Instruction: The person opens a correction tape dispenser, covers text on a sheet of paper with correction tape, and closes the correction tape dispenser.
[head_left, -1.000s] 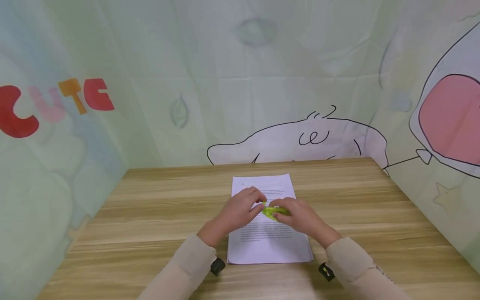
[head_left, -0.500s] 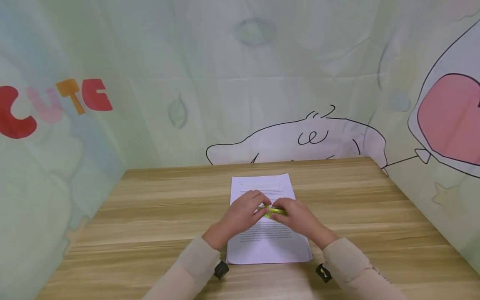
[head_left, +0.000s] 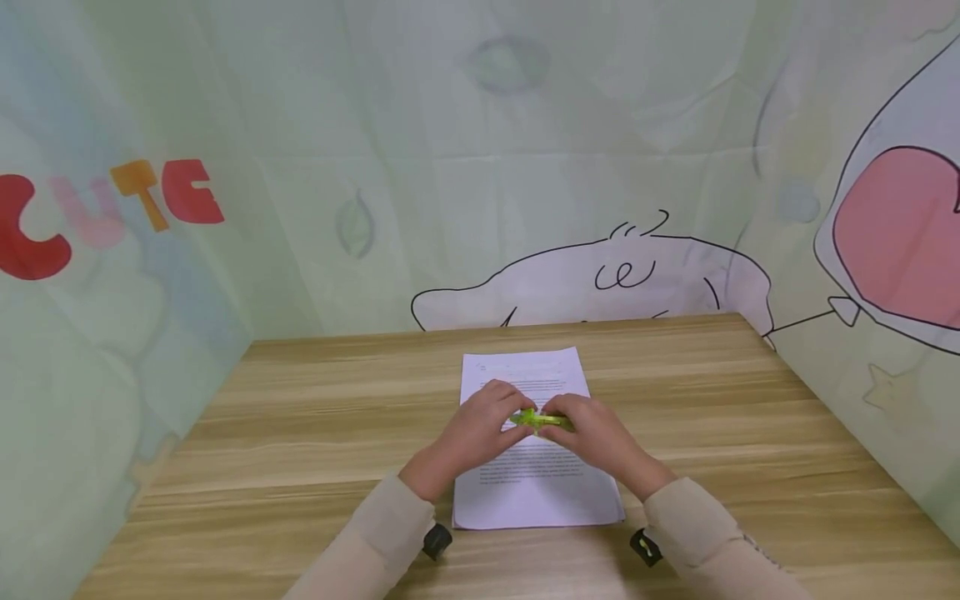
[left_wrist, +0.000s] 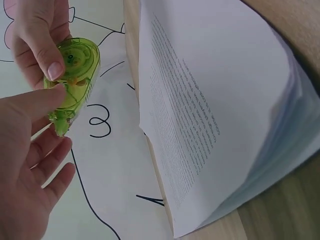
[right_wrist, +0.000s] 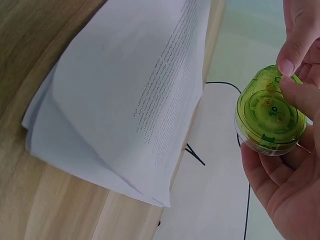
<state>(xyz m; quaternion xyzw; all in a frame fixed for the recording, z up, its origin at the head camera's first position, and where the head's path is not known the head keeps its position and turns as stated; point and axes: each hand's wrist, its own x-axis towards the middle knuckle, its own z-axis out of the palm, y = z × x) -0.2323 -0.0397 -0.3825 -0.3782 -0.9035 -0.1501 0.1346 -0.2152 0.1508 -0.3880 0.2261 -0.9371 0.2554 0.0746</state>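
A translucent green correction tape (head_left: 534,418) is held up above the printed paper stack (head_left: 536,500), between both hands. My left hand (head_left: 474,429) pinches its narrow end, with the thumb on the near side in the left wrist view. The other fingers lie beneath it, loosely bent. At the wide, round end, my right hand (head_left: 598,433) grips the correction tape (right_wrist: 270,112), its thumb across the flat face and fingers behind. Round inner reels show through the case. Fingers partly cover the tip.
The stack lies on a wood-grain table (head_left: 337,400), its sheets slightly curled at the corner in the wrist views. A printed cloth backdrop (head_left: 375,100) with cartoon drawings stands behind the table and along both sides.
The correction tape has turned, so its broad face shows less in the head view. My left fingers have shifted slightly on its narrow end; the right hand has barely moved. The paper stays put.
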